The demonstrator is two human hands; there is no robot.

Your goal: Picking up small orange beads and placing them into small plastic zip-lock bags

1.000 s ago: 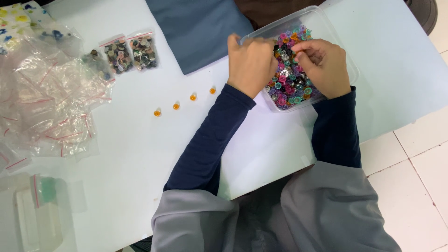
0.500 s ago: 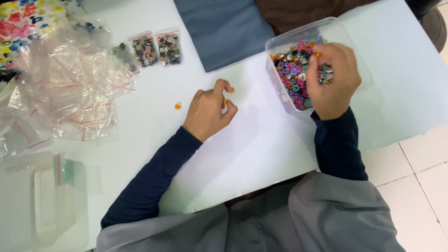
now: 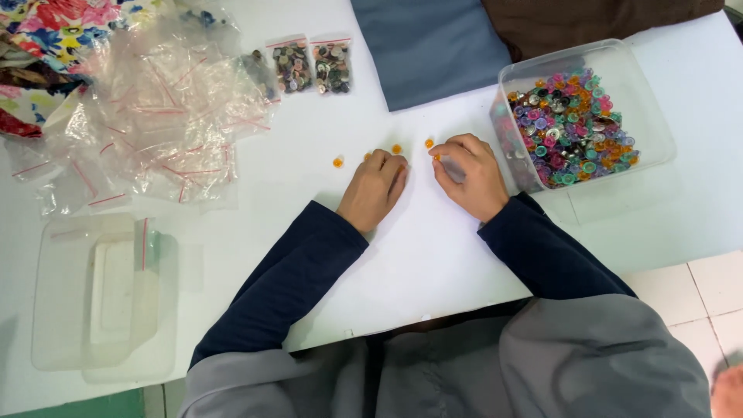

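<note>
On the white table (image 3: 433, 255), my left hand (image 3: 373, 190) rests knuckles up with its fingers curled, fingertips close to a small orange button (image 3: 396, 149). My right hand (image 3: 468, 174) lies beside it, pinching another orange button (image 3: 436, 157) at its fingertips. Two more orange buttons lie loose, one to the left (image 3: 338, 162) and one between the hands (image 3: 429, 143). A clear plastic tub (image 3: 650, 101) of several mixed coloured buttons stands just right of my right hand.
Small zip bags of buttons (image 3: 313, 67) lie at the back, next to a heap of empty clear bags (image 3: 155, 116). A clear lid (image 3: 101, 298) sits front left. Blue cloth (image 3: 429, 42), brown cloth (image 3: 588, 19) and floral fabric (image 3: 54, 31) lie along the far edge.
My right hand left the tub and came down onto the table with an orange button. My left hand slid slightly back toward me beside the row of orange buttons.
</note>
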